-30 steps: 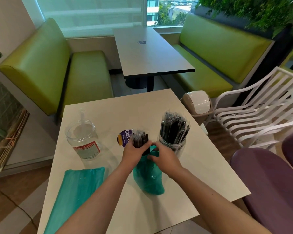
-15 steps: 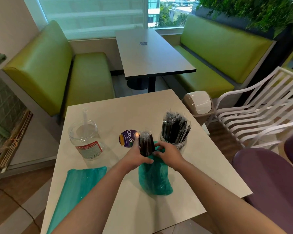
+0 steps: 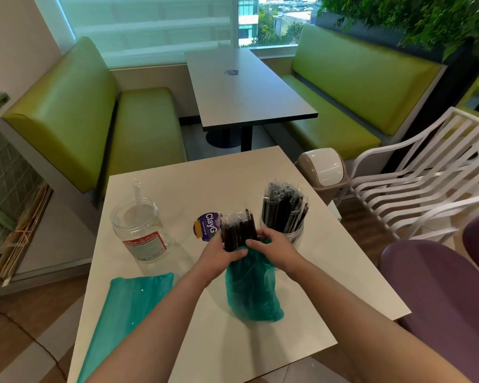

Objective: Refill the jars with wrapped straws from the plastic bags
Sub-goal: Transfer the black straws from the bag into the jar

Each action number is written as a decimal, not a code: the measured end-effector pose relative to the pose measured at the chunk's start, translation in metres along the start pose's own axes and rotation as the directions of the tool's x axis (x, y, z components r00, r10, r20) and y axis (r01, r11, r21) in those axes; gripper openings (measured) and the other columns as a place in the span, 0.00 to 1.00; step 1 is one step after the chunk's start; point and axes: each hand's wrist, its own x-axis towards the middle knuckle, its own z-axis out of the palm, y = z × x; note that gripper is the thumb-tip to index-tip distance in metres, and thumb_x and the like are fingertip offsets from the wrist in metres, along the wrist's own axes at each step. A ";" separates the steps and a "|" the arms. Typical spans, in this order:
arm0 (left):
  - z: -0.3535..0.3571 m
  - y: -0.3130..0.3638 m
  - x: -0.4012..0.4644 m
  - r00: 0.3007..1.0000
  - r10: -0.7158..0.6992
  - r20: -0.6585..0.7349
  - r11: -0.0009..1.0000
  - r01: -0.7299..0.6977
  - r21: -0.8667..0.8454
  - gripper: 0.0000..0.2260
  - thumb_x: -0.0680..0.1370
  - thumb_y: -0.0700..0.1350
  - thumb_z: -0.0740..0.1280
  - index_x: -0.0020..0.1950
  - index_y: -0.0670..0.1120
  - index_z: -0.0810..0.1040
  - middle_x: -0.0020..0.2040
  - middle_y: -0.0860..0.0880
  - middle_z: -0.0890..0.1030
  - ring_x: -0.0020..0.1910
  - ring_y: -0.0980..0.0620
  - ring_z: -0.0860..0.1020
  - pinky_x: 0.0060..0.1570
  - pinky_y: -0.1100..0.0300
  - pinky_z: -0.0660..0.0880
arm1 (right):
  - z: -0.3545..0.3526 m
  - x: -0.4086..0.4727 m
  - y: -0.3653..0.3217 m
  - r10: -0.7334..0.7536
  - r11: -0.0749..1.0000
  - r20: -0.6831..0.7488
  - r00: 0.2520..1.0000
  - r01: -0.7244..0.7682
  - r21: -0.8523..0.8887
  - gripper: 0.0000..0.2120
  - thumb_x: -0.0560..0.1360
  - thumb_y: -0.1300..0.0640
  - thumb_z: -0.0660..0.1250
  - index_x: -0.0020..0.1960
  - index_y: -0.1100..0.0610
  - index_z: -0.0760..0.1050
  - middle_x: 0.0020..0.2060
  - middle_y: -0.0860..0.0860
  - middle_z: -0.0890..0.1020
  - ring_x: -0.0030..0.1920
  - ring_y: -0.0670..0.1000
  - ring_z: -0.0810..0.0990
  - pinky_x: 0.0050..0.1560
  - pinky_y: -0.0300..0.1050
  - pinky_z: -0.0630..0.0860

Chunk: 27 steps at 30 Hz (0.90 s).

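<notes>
Beige square table (image 3: 233, 172): two clear plastic jars, left one (image 3: 138, 230) holding a single straw, right one (image 3: 288, 233) full; two green plastic bags, one flat (image 3: 130, 308) at left. Left hand (image 3: 219, 252) grips the bundle of black wrapped straws (image 3: 237, 230); right hand (image 3: 274, 247) grips the centre bag (image 3: 250, 288).

Your left hand (image 3: 219, 252) grips a bundle of black wrapped straws (image 3: 237, 229) rising from the green bag (image 3: 250, 288) at mid-surface (image 3: 302, 297), and your right hand (image 3: 274, 244) pinches the bag's mouth. A filled jar (image 3: 284, 217) stands behind; a near-empty jar (image 3: 140, 230) sits toward the left edge.
</notes>
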 end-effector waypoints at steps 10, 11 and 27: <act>0.006 0.006 0.001 0.999 -0.053 -0.003 0.993 0.052 -0.109 0.16 0.76 0.52 0.72 0.62 0.51 0.78 0.56 0.52 0.83 0.56 0.54 0.80 0.57 0.57 0.78 | 0.000 -0.002 0.000 -0.029 0.999 -0.049 0.998 0.028 -0.033 0.10 0.76 0.55 0.70 0.57 0.56 0.78 0.50 0.52 0.83 0.51 0.50 0.82 0.55 0.46 0.79; 0.006 0.006 0.002 0.998 -0.058 -0.009 0.993 0.056 -0.107 0.18 0.75 0.53 0.72 0.63 0.51 0.77 0.56 0.52 0.83 0.56 0.53 0.80 0.59 0.55 0.77 | -0.001 -0.003 -0.001 -0.034 0.999 -0.038 0.999 0.033 -0.031 0.11 0.76 0.56 0.69 0.58 0.56 0.78 0.51 0.52 0.83 0.52 0.50 0.82 0.56 0.47 0.78; 0.017 0.011 0.007 0.990 -0.066 -0.121 0.992 0.052 -0.113 0.16 0.77 0.52 0.71 0.63 0.50 0.77 0.55 0.53 0.83 0.55 0.53 0.80 0.59 0.55 0.76 | -0.005 -0.014 -0.010 -0.038 0.997 -0.022 0.999 0.037 -0.063 0.14 0.79 0.58 0.65 0.64 0.55 0.75 0.51 0.48 0.80 0.47 0.42 0.78 0.40 0.25 0.71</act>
